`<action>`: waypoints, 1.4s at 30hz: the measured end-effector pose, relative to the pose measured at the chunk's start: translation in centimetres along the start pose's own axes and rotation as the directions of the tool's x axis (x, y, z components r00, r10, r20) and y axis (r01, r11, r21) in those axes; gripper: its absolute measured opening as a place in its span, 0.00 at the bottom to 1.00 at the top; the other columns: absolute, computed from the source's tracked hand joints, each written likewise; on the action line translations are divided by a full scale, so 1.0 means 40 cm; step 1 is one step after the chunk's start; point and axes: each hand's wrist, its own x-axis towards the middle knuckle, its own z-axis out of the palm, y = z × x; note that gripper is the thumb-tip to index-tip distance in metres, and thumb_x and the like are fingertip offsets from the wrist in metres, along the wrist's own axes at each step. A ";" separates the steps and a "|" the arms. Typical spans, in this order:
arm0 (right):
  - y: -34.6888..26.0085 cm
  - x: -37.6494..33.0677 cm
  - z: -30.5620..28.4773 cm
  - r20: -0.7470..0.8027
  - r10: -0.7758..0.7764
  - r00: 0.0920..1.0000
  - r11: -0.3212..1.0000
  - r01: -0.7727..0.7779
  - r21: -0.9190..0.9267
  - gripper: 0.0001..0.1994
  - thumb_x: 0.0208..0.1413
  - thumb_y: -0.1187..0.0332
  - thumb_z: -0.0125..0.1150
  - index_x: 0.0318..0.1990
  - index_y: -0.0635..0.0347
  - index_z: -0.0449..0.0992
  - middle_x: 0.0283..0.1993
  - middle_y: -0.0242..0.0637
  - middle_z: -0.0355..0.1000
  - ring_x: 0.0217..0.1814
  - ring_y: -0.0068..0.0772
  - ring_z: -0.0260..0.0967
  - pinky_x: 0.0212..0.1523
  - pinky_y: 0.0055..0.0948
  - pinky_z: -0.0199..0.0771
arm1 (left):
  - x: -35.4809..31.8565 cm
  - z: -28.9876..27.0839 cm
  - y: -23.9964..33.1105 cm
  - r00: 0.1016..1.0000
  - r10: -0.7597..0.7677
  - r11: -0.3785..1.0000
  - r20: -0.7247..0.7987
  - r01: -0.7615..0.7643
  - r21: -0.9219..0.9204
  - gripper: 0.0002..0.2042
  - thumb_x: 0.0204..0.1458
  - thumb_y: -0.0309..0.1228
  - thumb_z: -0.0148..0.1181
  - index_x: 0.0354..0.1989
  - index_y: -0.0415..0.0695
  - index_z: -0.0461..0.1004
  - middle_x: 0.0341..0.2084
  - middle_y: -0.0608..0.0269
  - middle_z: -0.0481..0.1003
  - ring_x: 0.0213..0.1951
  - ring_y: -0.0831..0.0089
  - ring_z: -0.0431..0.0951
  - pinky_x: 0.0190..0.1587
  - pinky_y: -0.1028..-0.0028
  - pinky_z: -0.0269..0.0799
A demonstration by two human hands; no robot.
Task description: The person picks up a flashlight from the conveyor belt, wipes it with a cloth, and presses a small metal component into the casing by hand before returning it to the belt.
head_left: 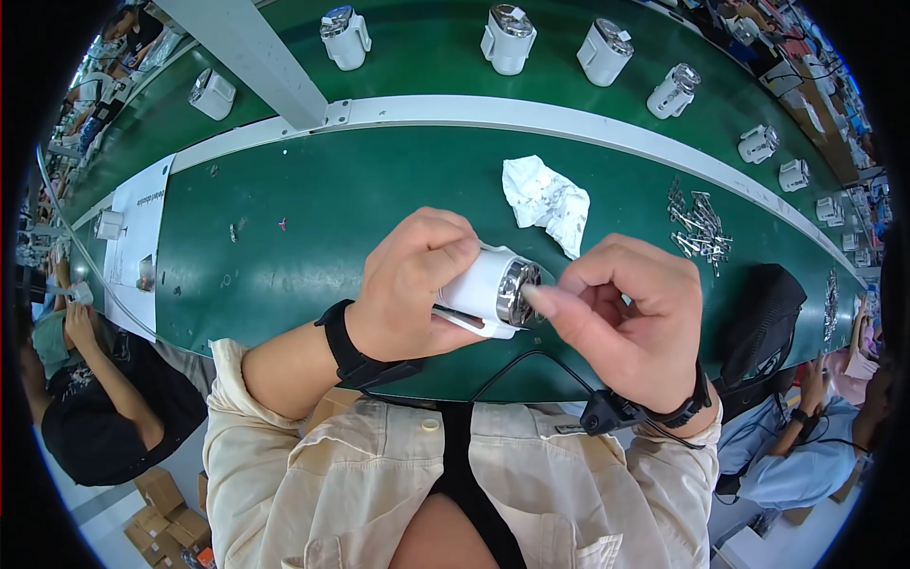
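My left hand grips a small white cup-shaped housing lying on its side, its shiny metal end turned to the right. My right hand is at that metal end, the index finger and thumb pressed against its face; whether they pinch a small part I cannot tell. Both hands hover over the near edge of the green bench. Each wrist wears a black band.
A crumpled white cloth lies just beyond my hands. A pile of small metal clips sits to the right. Several white housings ride the far green belt. A paper sheet lies left. Other people sit on both sides.
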 end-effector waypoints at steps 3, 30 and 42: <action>-0.009 0.002 -0.009 0.036 0.022 0.999 1.000 -0.022 0.021 0.05 0.46 0.77 0.68 0.28 0.65 0.77 0.22 0.30 0.68 0.22 0.16 0.61 0.21 0.16 0.54 | 0.002 0.001 0.003 0.999 0.022 1.000 -0.033 -0.023 -0.004 0.40 0.24 0.33 0.81 0.49 0.45 0.63 0.40 0.53 0.71 0.38 0.58 0.76 0.35 0.65 0.74; 0.015 0.026 0.005 0.102 -0.482 0.870 0.876 0.478 0.062 0.12 0.41 0.78 0.67 0.37 0.68 0.81 0.29 0.39 0.73 0.25 0.31 0.68 0.25 0.27 0.65 | -0.014 -0.033 0.020 0.936 -0.130 0.688 0.327 0.323 -0.650 0.43 0.25 0.28 0.82 0.50 0.47 0.57 0.43 0.56 0.66 0.45 0.65 0.74 0.45 0.68 0.72; 0.050 0.034 -0.012 0.106 -0.524 0.845 0.851 0.513 0.114 0.11 0.39 0.73 0.72 0.33 0.65 0.81 0.27 0.38 0.73 0.24 0.31 0.69 0.23 0.27 0.64 | -0.007 -0.007 0.028 0.914 -0.128 0.725 0.384 0.351 -0.593 0.42 0.24 0.29 0.83 0.49 0.46 0.58 0.44 0.57 0.66 0.44 0.67 0.72 0.45 0.69 0.70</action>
